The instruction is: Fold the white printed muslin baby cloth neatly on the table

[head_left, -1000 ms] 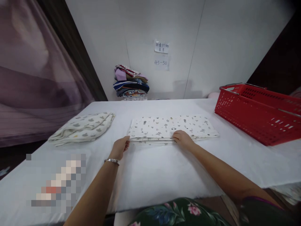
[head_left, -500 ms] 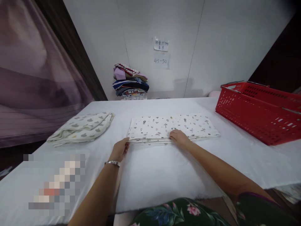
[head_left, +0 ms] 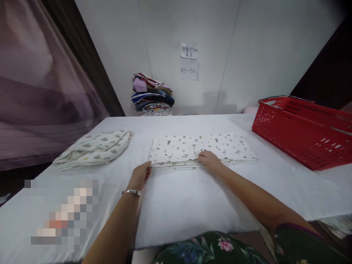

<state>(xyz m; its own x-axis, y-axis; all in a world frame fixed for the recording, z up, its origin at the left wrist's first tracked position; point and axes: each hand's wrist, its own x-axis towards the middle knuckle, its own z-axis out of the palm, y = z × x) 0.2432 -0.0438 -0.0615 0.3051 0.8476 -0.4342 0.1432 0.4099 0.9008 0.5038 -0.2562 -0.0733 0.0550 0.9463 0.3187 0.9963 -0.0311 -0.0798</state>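
A white cloth [head_left: 176, 147] with small printed figures and palm trees lies folded in a long strip on the white-covered table [head_left: 187, 205]. Its layers show along the near edge. My left hand [head_left: 140, 173], with a silver bracelet at the wrist, pinches the near left corner of the cloth between thumb and curled fingers. Around the middle of the near edge, my right hand [head_left: 210, 160] grips the layers, its fingertips on top of the fabric and its thumb hidden.
A second folded cloth [head_left: 96, 148] with grey cloud shapes lies at the left. At the right stands a red plastic basket [head_left: 297, 132] with metal handles. A pile of folded fabrics [head_left: 152, 96] rests against the back wall under paper notes [head_left: 189, 60]. A pixelated patch covers the front left.
Both hands keep their hold at the same spots on the folded cloth. The view has shifted only very slightly.
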